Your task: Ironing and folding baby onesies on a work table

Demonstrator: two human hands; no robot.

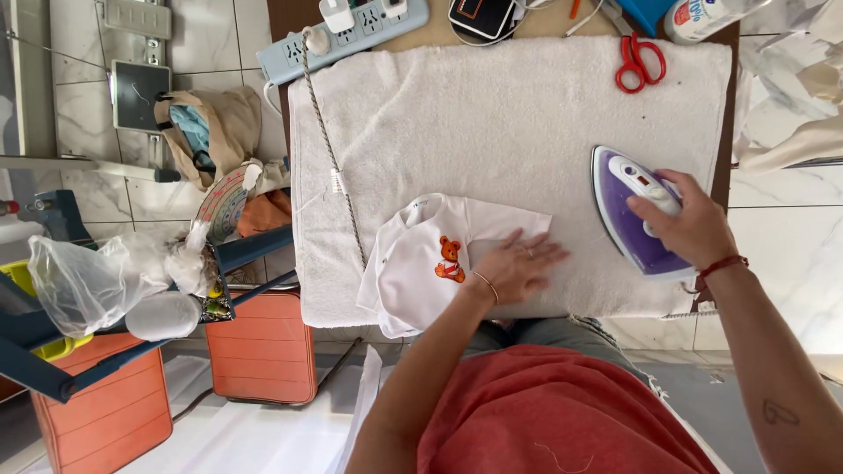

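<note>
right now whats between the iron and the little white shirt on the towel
In the head view, only bare white towel lies between the purple iron, gripped by the right hand, and the small white shirt. The left hand presses flat on the shirt's near edge.

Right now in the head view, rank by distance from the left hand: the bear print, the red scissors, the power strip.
From the left hand, flat on the small white shirt:
1. Bear print, just beside it on the shirt.
2. Red scissors, at the towel's far edge on the iron's side.
3. Power strip, beyond the opposite far corner.
</note>
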